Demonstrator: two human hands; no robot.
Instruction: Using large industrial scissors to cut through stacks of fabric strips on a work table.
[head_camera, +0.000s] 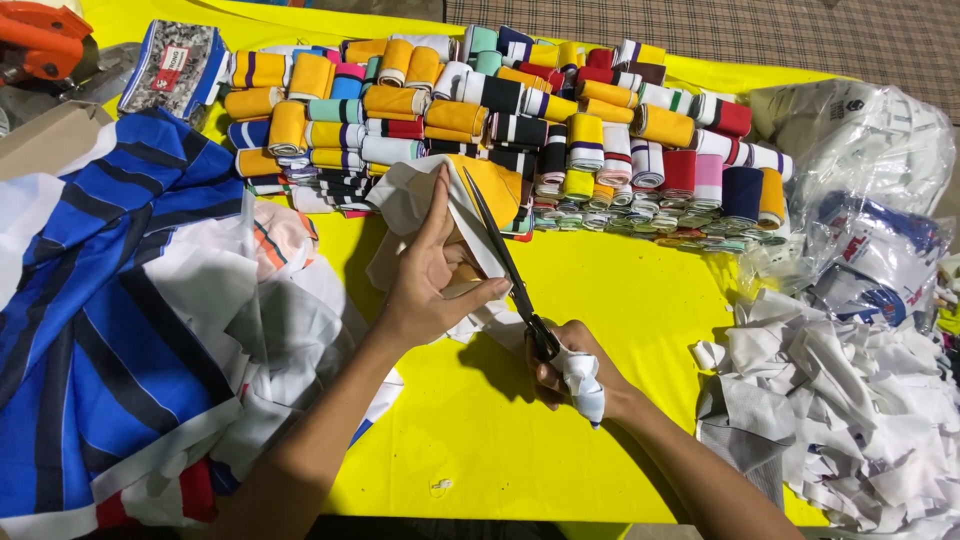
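My left hand (428, 278) grips a piece of white and yellow fabric (440, 192), holding it up off the yellow table (600, 290). My right hand (572, 368) holds a pair of dark scissors (505, 265) by the handles, thumb wrapped in white cloth. The blades point up and away, lying along the fabric's edge right beside my left fingers. White trimmings hang under the held piece.
Several rolled striped collar bands (520, 110) in orange, white, black and red are stacked along the far side. Blue striped and white fabric (110, 300) piles at the left. White cloth scraps (840, 400) and plastic bags (870, 160) lie at the right.
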